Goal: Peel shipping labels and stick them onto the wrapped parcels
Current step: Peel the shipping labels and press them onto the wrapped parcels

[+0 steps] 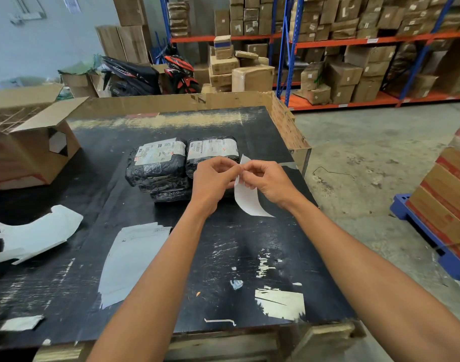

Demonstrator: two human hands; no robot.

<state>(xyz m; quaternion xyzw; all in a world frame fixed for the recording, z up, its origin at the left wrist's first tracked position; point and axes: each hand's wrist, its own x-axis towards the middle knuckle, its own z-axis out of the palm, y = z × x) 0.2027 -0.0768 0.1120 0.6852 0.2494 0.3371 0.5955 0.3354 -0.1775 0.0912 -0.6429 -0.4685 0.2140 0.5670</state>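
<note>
Label (pixel 247 197) held above desk (pixel 223 257), 1 o'clock of centre, just near side of wrapped parcels (pixel 181 163). Your left hand (pixel 214 178) and right hand (pixel 265 178) fingers pinch its top edge. Risk: peeled adhesive curling, sticking to itself or tearing if pulled unevenly.

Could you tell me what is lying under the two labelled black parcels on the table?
More black wrapped parcels lie stacked under the labelled parcels; the hands hide the right side, so their number is unclear.

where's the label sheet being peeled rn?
Head view, centre-right: the label sheet hangs above the black table, pinched at its top by the left hand and right hand, just in front of the stacked wrapped parcels.
</note>
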